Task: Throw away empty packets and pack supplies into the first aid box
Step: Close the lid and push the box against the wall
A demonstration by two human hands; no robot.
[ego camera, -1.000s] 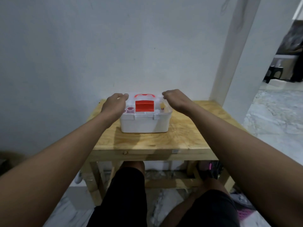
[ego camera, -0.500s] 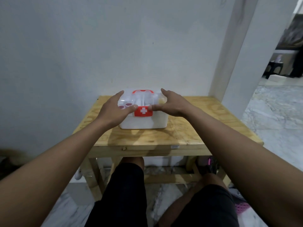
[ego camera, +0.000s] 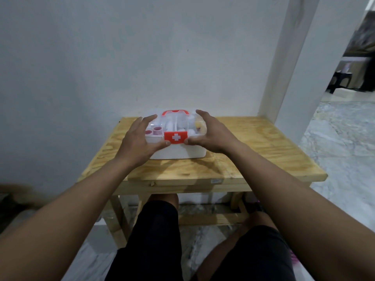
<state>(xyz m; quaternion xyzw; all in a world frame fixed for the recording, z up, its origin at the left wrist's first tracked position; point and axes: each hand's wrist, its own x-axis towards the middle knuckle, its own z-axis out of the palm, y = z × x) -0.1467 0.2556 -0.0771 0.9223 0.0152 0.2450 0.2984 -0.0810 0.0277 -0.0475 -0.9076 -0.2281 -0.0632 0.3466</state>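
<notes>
A white first aid box (ego camera: 178,152) with a clear lid stands in the middle of the wooden table (ego camera: 253,155). Its red latch (ego camera: 175,137) with a white cross lies flat against the front, and a red handle (ego camera: 175,112) shows at the back. Small pink-capped and white supplies show through the lid. My left hand (ego camera: 140,141) cups the box's left side, thumb touching the latch's left end. My right hand (ego camera: 211,133) cups the right side, thumb at the latch's right end. Fingers of both hands are spread over the lid.
The table stands against a white wall, with a white pillar (ego camera: 284,67) at its back right corner. My knees in black shorts (ego camera: 154,240) sit under the front edge. Marble floor (ego camera: 341,149) lies to the right.
The red latch has flipped down from upright to flat on the box's front. Both hands moved from the lid's top corners to the sides, thumbs at the latch.
</notes>
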